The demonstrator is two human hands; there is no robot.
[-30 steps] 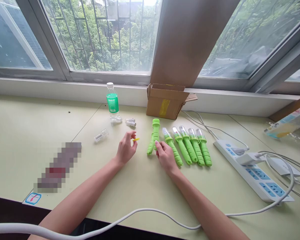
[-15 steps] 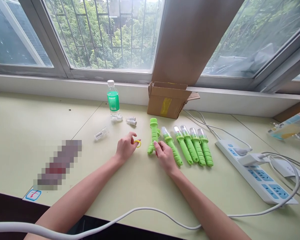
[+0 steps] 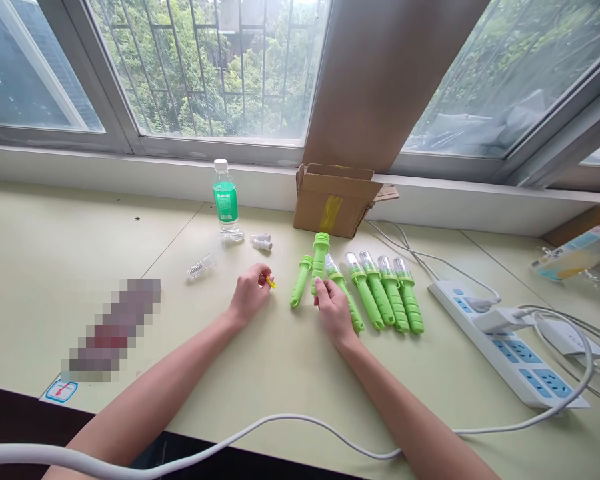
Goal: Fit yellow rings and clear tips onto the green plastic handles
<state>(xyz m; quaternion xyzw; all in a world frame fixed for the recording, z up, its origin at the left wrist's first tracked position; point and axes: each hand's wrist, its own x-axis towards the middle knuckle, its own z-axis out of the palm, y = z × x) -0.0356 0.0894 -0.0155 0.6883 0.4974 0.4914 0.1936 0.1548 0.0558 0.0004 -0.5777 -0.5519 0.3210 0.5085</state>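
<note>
My left hand (image 3: 249, 295) is closed, with a small yellow ring (image 3: 271, 283) pinched at its fingertips. In my right hand (image 3: 336, 310) is a green ribbed handle (image 3: 321, 253), gripped at its lower end and standing nearly upright, its threaded top uncovered. A second uncapped green handle (image 3: 301, 283) lies between my hands, just left of the held one. Right of my right hand lie several green handles with clear caps, such as this capped handle (image 3: 389, 307); one is partly behind the hand. Beyond my left hand are a clear cap (image 3: 201, 267) and small whitish cylinders (image 3: 263, 245).
A water bottle (image 3: 225, 203) stands behind the small parts, a clear piece (image 3: 233, 237) at its base. A cardboard box (image 3: 325, 207) sits by the window. At right lies a power strip (image 3: 505, 350); its white cable (image 3: 300, 418) crosses the front. A pixelated object (image 3: 115, 327) lies left.
My right hand has swung the held green handle right and upright, away from the lying handle it crossed. In my left fingers the yellow ring has turned and shifted slightly left.
</note>
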